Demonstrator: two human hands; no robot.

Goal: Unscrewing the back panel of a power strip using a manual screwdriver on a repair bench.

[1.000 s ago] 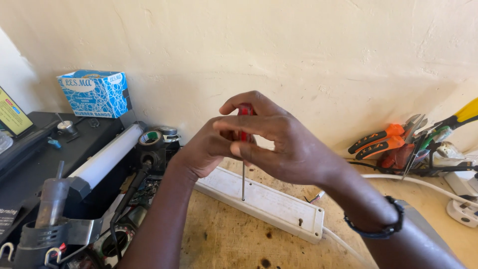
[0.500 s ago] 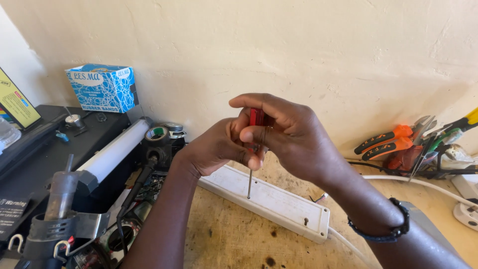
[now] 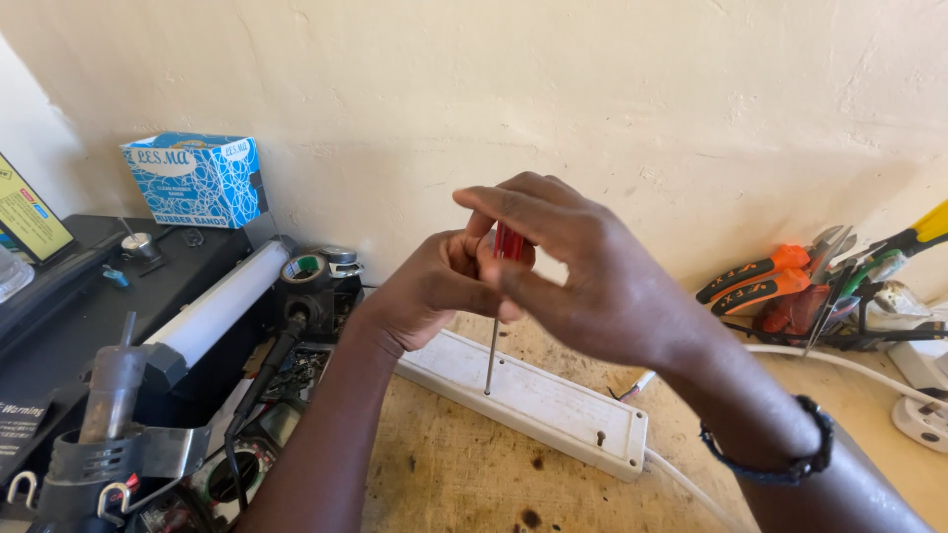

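Observation:
A white power strip [image 3: 553,410] lies back side up on the worn wooden bench, its cable leaving at the right end. A thin screwdriver with a red handle [image 3: 508,242] stands upright, its tip in a screw hole of the strip. My left hand [image 3: 434,286] and my right hand [image 3: 583,276] both close around the handle from either side. A dark bracelet sits on my right wrist.
A blue cardboard box [image 3: 195,179] stands against the wall at left on a black case [image 3: 89,306]. A white tube lamp [image 3: 222,301], tape rolls [image 3: 304,268] and a soldering-gun stand [image 3: 109,434] crowd the left. Orange-handled pliers [image 3: 755,281] and other tools lie at right.
The view has shifted slightly, so hands and strip sit a little further right in frame. My fingers have turned on the screwdriver handle; its tip stays in the strip.

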